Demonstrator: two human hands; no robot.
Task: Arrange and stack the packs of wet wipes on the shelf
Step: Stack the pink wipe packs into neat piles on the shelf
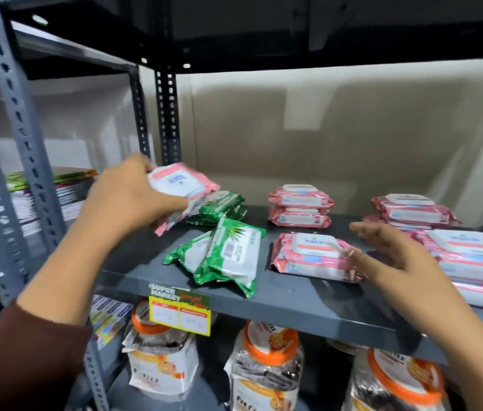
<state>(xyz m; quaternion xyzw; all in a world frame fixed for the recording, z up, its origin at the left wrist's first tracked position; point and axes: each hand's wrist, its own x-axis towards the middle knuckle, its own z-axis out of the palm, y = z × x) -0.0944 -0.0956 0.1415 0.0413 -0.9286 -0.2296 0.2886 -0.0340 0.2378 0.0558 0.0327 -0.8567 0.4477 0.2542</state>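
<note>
A: Head view, sorting step underway. Left hand [133, 200] grips a pink plastic wipes pack with a white lid flap [181, 185], lifted clear above a green foil wipes pack [222, 204] at the back left of the grey metal shelf [308, 301]. Right hand [394, 256] is open, fingers spread, holding nothing, just beside the front pink pack with a white flip lid [311, 256].

B: Judgement on the next move?

A: Pink belongs with pink. The held pack likely goes onto the front pink pack or the two-high pink stack [299, 204] behind it; needs flat, lid-up placement. Loose green packs with white panels [225, 256] at the front lie askew, not yet stacked.

B: Legible writing?

A: "Kara" on the front pink lid. Yellow price tag [179, 311] on the shelf edge reads "SUPER MARKET"; prices blurred. Other labels unreadable.
</note>
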